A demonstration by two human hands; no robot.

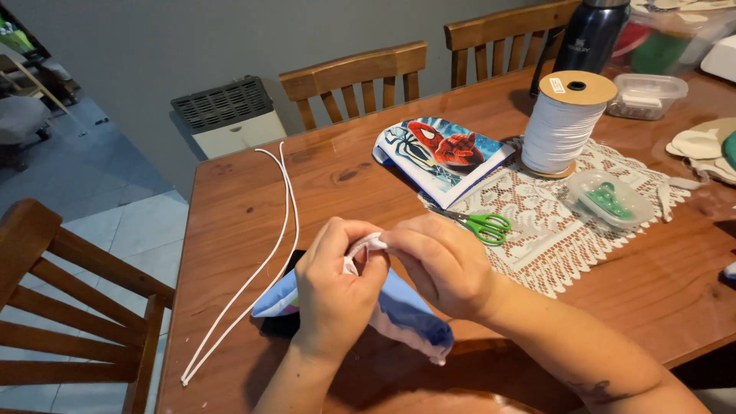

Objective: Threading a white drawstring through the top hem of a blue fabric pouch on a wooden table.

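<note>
a small blue fabric pouch (406,314) is lying at the near edge of the wooden worktop (652,291), its white gathered top lifted between both hands. the left hand (333,287) is curling around that top, its fingers pinching the white fabric, and the right hand (441,264) is pressing in from the other side, its fingertips also pinching the same white edge, so the 2 hands are touching each other over the pouch. something dark is lying under the pouch, too hidden to tell what. a long white cord (261,268), doubled into 2 strands, is running from near the left hand toward the far-left part of the worktop. just beyond the right hand, green-handled scissors (479,224) are resting on a white lace mat (552,222). on that mat a large spool of white elastic (563,123) is standing upright, with a clear box of green bits (609,198) near it. a folded printed red-and-blue fabric (441,157) is lying beside the spool. wooden chairs (356,80) are standing around the worktop.
</note>
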